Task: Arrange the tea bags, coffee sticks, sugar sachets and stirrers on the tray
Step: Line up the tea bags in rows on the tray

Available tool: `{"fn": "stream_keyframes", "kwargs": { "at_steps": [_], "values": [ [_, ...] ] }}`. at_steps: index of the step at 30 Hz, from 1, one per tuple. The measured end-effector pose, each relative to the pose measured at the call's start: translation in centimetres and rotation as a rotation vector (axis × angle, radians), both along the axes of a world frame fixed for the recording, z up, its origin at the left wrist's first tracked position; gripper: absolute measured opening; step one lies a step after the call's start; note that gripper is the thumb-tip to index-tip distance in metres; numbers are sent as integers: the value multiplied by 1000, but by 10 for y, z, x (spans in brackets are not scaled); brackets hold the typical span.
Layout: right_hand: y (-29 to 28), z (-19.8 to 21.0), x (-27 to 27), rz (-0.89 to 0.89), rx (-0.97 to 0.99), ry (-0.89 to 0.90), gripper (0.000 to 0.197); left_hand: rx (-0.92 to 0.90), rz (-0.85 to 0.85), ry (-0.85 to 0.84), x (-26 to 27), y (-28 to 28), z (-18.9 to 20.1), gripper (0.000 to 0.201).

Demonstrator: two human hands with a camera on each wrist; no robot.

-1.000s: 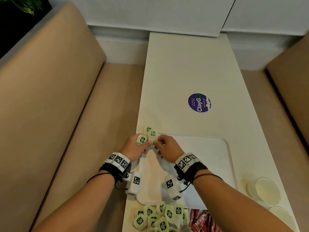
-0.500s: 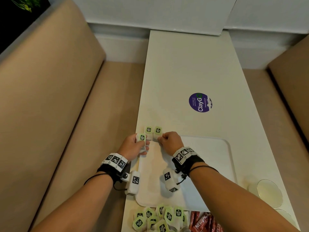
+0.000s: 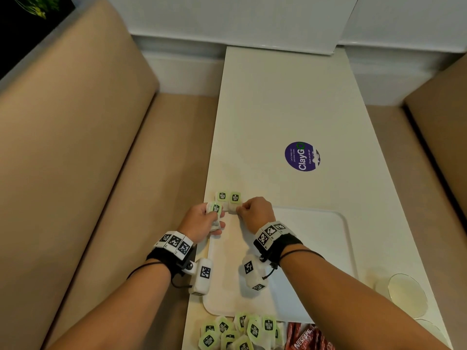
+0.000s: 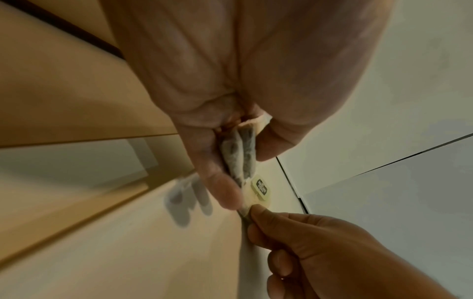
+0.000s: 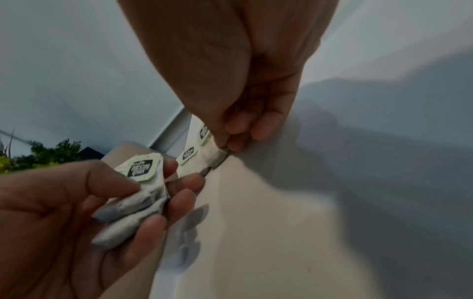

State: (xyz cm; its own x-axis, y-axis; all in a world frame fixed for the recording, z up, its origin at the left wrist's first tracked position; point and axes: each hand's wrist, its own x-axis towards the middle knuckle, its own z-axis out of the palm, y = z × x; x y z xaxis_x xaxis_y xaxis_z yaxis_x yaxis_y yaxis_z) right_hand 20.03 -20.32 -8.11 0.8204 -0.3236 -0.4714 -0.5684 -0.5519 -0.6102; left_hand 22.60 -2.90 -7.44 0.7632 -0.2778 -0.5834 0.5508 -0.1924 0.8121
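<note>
Red coffee sticks (image 3: 307, 338) beside loose tea bags (image 3: 237, 330).

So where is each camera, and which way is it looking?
Head: worn on the head, looking forward and down at the white tray on the table; both forearms, the left hand and the right hand show.
Left wrist: looks along the left palm at the tea bags it grips; the right hand reaches in.
Right wrist: looks along the right hand, which pinches a placed tea bag; the left hand shows too.
Shared: both wrist views show both hands and the tea bags.
</note>
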Motion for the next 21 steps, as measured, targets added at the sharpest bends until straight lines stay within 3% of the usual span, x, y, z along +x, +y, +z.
{"fn": "stream_keyframes", "kwargs": {
  "at_steps": [6,11,14,18,21],
  "values": [
    [2,0,2,-23,-37,-11,36,12,-19,-20,4,-1,-1,25],
    [2,6,1,-91,-14,-30,16,-2,-63,-26,6,2,0,27],
    [4,8,-3,-144,51,-77,22,-27,-103,-35,6,5,1,24],
    [8,11,-12,35,129,-183,22,-114,-120,-64,4,7,3,14],
    [8,12,-15,184,176,-165,27,-155,-100,-62,3,7,5,23]
  ]
}}
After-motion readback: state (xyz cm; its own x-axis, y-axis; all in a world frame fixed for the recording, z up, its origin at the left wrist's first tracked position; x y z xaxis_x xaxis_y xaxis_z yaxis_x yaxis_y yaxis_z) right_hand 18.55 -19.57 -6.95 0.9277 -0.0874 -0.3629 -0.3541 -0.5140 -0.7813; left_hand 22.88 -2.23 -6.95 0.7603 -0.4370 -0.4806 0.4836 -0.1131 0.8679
